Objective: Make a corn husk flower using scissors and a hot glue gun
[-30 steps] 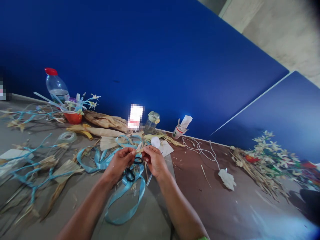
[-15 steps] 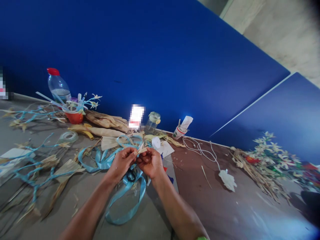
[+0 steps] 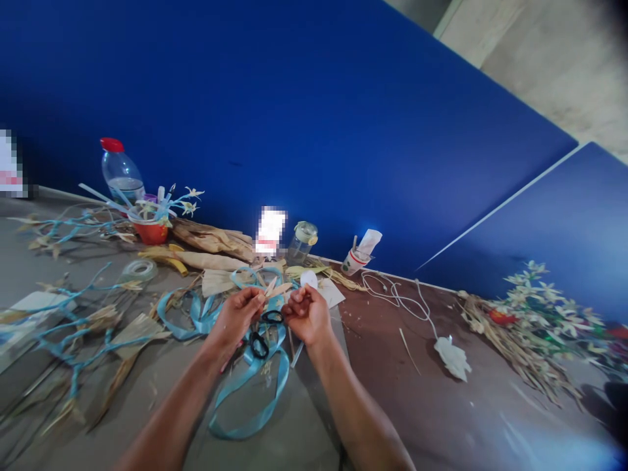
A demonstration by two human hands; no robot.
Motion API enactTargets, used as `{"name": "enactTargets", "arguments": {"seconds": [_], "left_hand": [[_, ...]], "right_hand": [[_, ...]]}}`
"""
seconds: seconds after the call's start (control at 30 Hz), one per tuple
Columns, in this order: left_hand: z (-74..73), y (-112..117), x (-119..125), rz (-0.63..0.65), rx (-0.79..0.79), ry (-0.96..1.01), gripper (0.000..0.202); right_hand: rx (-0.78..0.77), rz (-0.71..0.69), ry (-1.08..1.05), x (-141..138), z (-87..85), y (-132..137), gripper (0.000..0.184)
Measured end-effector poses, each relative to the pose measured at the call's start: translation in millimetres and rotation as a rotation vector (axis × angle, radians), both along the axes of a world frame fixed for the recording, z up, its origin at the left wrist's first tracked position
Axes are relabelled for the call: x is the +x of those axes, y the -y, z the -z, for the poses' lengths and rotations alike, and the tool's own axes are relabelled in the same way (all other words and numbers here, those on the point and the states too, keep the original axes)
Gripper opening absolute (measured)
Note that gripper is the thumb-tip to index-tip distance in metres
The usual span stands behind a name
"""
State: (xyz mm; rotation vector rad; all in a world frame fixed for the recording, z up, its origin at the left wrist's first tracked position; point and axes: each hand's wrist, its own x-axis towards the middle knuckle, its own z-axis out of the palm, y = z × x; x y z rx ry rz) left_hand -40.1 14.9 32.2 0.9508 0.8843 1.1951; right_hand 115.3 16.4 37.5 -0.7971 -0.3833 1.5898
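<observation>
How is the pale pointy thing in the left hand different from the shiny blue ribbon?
Colour: the pale pointy piece is cream, while the ribbon is light blue.
Size: the piece is small; the ribbon is much longer.
Pose: the piece is pinched in the left hand, while the ribbon lies in loose loops on the table.
Both look thin.

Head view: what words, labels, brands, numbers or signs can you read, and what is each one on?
No text is readable.
Red-capped bottle, label: too small and blurred.
Red cup, yellow marking: too blurred to tell if it is text.
White cup, dark marks: too small to tell.
Bright patch and left-edge patch: pixelated.
</observation>
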Motion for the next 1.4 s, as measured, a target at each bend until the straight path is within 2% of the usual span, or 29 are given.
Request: {"name": "enactTargets", "arguments": {"seconds": [0.07,0.17,0.27,0.37,0.5,0.67,0.87,1.0,1.07,1.17,1.27,1.33,1.4], "left_hand": [[2.5,-0.2,1.5,-0.002,-0.003,-0.032,0.04],[5.5,0.0,2.6,0.018,0.006,-0.079,0.039],[6.7,0.2,2.9,0.039,0.03,-0.126,0.038],[7.8,0.8,3.4,0.039,0.069,-0.171,0.036],[11.2,1.7,4.5,0.047,0.11,-0.22,0.029],[18.5,0.0,5.1,-0.021,0.188,-0.304,0.022],[21.7,0.7,5.9,0.028,0.247,-0.292,0.022],[21.9,1.4,6.0,0.026,0.233,-0.285,0.021],[22.5,-0.2,4.6,-0.002,0.211,-0.273,0.021],[21.8,-3.5,1.2,-0.037,0.147,-0.194,0.022],[18.2,-5.8,-1.7,-0.075,0.096,-0.116,0.024],[15.5,-6.6,-2.8,-0.103,0.07,-0.112,0.025],[14.2,-7.5,-3.6,-0.123,0.048,-0.119,0.026]], "right_hand": [[-0.011,-0.055,0.023,-8.1,-2.6,4.3,0.03],[0.052,-0.084,0.082,-18.9,-4.9,9.6,0.036],[0.11,-0.035,0.18,-23.6,-2.5,11.6,0.03],[0.093,0.002,0.208,-23.1,1.7,10.9,0.024],[-0.016,-0.031,0.127,-19.4,3.3,8.5,0.02],[-0.226,-0.253,-0.08,-16.5,-0.3,6.0,0.027],[-0.242,-0.385,-0.27,-18.0,-4.1,8.2,0.04],[-0.258,-0.394,-0.271,-16.6,-2.9,7.7,0.037],[-0.237,-0.354,-0.256,-15.2,-2.4,6.8,0.034],[-0.189,-0.261,-0.186,-13.2,-2.2,5.4,0.027],[-0.151,-0.197,-0.017,-13.2,0.3,4.5,0.018],[-0.086,-0.155,0.208,-15.0,3.9,5.1,0.015],[0.034,-0.14,0.547,-18.1,7.9,7.3,0.011]]}}
